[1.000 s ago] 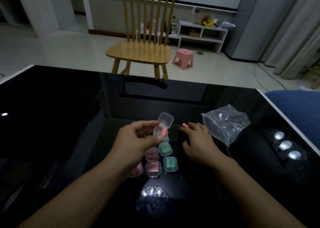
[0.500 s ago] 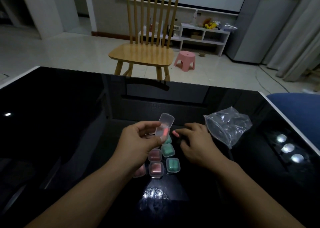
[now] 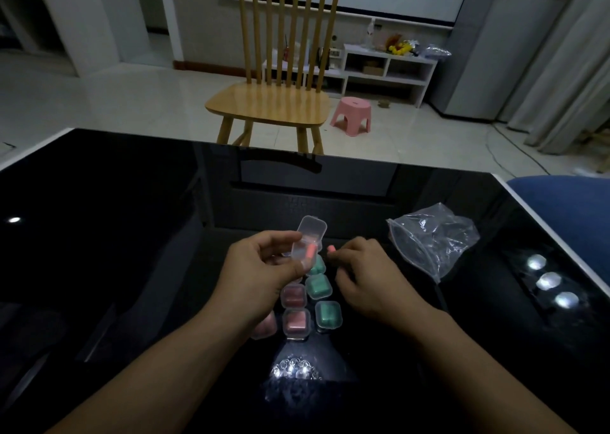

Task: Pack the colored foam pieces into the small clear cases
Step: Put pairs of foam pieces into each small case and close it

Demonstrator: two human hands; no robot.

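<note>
Nearest, filled cases [image 3: 295,323] are sitting at 6 o'clock on the black table [image 3: 132,252]. Above them, the left hand [image 3: 264,268] is pinching an open clear case [image 3: 305,245], lid tipped toward 1 o'clock, one pink piece inside. The right hand [image 3: 366,272] is curling shut on a pink foam piece [image 3: 331,248], its long axis pointing at 10 o'clock toward the case. A springy piece could be popping out if pushed in crooked.

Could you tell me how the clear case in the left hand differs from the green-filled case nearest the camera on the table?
The held case has its lid swung open; the nearest green case looks shut. The held case is lifted above the table in the left hand; the green case rests on the black table. The held case shows an orange-pink foam piece; the other holds green foam. Both are small, clear, rounded-square cases.
</note>
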